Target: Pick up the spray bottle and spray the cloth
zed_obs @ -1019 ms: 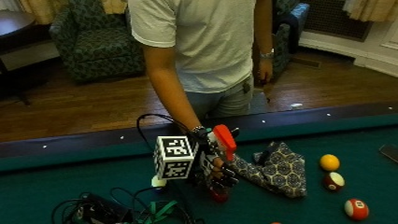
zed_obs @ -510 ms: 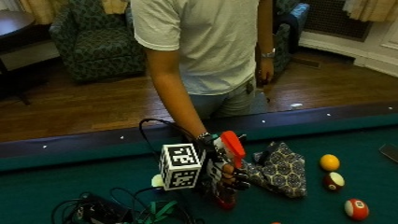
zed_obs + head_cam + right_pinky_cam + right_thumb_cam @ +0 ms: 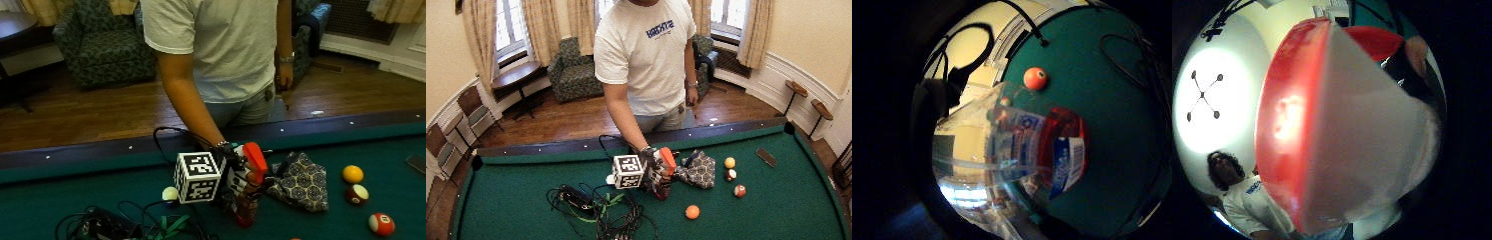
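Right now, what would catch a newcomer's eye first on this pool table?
The gloved right hand grips a red-topped spray bottle above the green felt, beside a patterned cloth. Three billiard balls lie past the cloth, and an orange ball sits alone nearer the camera.

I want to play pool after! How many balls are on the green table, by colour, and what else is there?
Yellow ball: 1
Dark red and white balls: 2
Orange ball: 1
Pale ball: 1
Spray bottle, held in the gloved right hand: 1
Cloth: 1
Total: 7
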A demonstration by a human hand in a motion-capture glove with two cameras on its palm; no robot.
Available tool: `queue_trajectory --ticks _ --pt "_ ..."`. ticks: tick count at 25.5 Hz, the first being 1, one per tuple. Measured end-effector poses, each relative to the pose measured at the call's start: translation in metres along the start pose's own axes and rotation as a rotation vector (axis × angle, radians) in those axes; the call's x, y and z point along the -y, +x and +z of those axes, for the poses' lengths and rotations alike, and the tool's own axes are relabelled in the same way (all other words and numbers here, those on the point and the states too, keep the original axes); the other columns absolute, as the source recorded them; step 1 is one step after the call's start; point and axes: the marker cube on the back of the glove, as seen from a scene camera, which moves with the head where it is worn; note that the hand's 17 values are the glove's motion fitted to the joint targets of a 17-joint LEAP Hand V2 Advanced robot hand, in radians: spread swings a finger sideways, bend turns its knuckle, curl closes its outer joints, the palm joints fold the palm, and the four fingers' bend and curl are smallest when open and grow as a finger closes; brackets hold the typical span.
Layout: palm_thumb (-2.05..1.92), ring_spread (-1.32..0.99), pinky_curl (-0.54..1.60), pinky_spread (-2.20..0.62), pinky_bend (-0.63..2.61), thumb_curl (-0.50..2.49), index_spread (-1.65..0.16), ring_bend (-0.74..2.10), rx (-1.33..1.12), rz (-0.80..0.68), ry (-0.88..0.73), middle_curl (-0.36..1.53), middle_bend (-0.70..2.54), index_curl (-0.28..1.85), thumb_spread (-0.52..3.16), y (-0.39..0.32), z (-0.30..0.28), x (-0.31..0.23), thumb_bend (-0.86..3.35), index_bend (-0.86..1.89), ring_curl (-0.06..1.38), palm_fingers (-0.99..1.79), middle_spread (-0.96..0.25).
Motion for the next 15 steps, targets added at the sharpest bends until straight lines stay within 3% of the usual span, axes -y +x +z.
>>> queue_trajectory --ticks 7,15 --pt "0.84 -0.21 0.4 -0.21 0.42 0.43 -0.33 0.55 0.004 -0.01 0.017 0.43 0.32 0.28 0.83 -0.0056 0.0022 0.0021 0.06 0.09 0.41 1.25 -0.2" --pt "0.93 -0.22 0.41 -0.27 0.42 0.51 -0.31 0.52 0.027 -0.012 0.072 0.47 0.38 0.34 0.65 -0.0023 -0.0024 -0.0056 0.03 0.21 0.42 1.27 -0.21"
